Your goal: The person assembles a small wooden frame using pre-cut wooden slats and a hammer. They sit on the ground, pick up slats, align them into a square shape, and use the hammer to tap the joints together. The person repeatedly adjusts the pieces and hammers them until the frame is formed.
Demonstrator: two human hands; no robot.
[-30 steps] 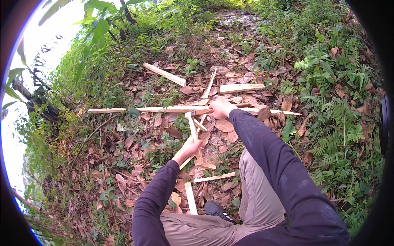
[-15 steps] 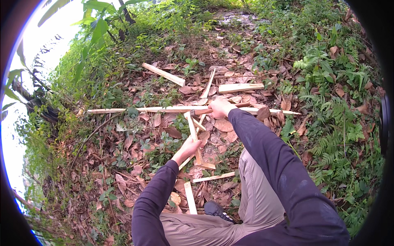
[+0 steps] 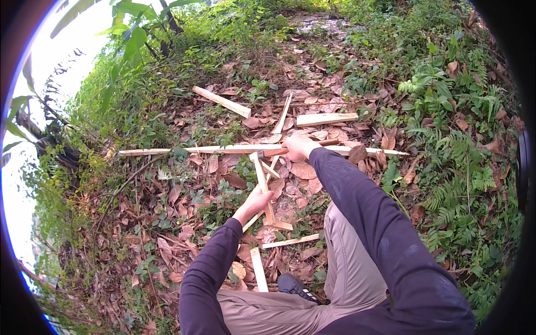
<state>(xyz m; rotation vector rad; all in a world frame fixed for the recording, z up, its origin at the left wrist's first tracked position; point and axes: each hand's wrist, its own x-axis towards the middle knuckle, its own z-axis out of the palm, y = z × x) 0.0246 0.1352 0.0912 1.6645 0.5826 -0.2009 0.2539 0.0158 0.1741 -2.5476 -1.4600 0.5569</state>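
Observation:
My left hand [image 3: 255,202] is closed around a short pale wooden stick [image 3: 261,174] that slants up from the ground. My right hand [image 3: 298,148] grips the brown handle of a hammer [image 3: 273,151]. Its small dark head rests at or just over the stick's upper end; whether they touch I cannot tell. Behind the hammer a long thin wooden strip [image 3: 223,149] lies across the ground. A small wood block [image 3: 279,225] lies by the stick's lower end, and another thin piece crosses behind the stick, partly hidden.
Beyond the long strip lie a wooden bar [image 3: 222,101], a narrow splinter [image 3: 283,113] and a flat board [image 3: 327,119]. Nearer me are a thin slat [image 3: 291,241] and a pale slat [image 3: 258,269] beside my shoe [image 3: 297,287]. Dry leaves cover the ground; ferns [image 3: 452,195] grow at right.
Almost nothing differs. Both hands keep their grips, and the stick and hammer stay in the same place; the view has shifted very slightly.

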